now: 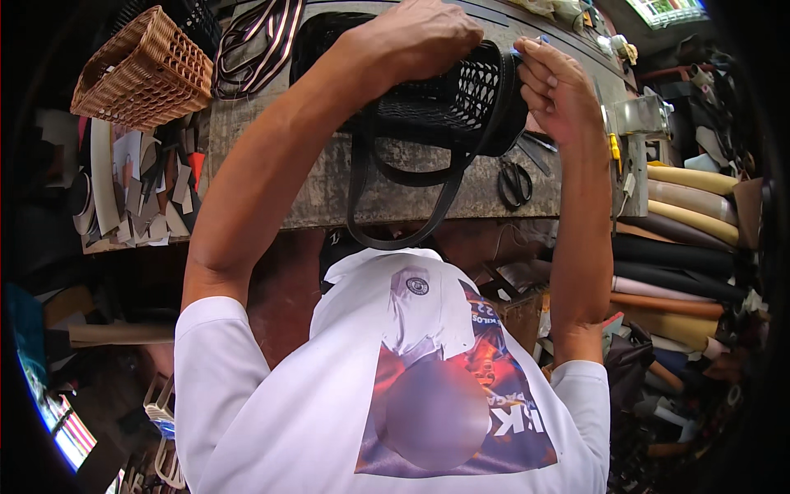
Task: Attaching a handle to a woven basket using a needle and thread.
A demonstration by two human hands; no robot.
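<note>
Closely pinched right fingers (539, 56), curled left fingers (461, 31), holds unclear, black basket (469, 103) nearby, white lettering (518, 418) on shirt (271, 412)

- A wooden workbench (317, 193) with a worn, stained grey-brown top is seen, its front edge bowed by the lens.
- A black lattice basket (428, 107) is set on it, its loop handles hung past the front edge.
- Black-handled scissors (515, 186) are laid near that edge, right of the basket.
- Striped straps (257, 45) are heaped on the left.
</note>
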